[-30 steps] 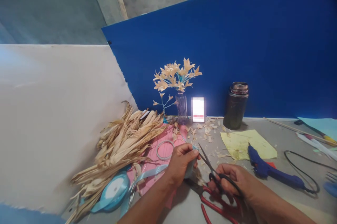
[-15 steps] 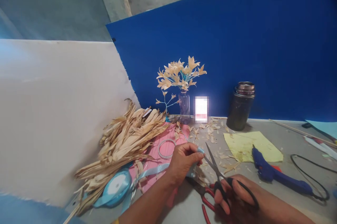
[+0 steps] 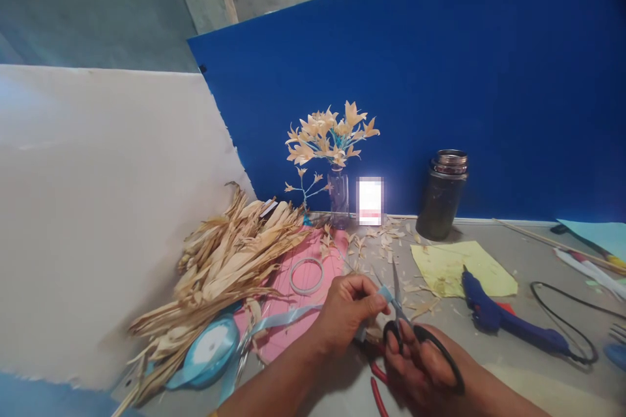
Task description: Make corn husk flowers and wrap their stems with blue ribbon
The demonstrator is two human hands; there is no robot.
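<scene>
Scissors (image 3: 402, 316) held in my right grip (image 3: 420, 365) are moving around the ribbon (image 3: 385, 293) my left grip (image 3: 349, 306) is pinching, any slack risking a crooked cut.

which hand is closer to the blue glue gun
Right. The right hand, holding scissors, sits left of the glue gun, not touching; the left hand is farther left.

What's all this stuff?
Husks: many, tan, left
Ribbon roll: one, blue, left
Sheet: one, pink, centre
Ring: one, whitish, centre
Flowers: many, cream, back
Vase: one, purplish, back
Rectangle: one, white, back
Flask: one, dark, back
Paper: one, yellow, right
Glue gun: one, blue, right
Oddments: several, mixed, right edge
Scraps: many, tan, centre
Panels: two, blue, white, behind
Table: one, grey, front
Scissors: one, black, front
Tool: one, red, front
Left hand: one, on blue ribbon
Right hand: one, holding scissors
</scene>
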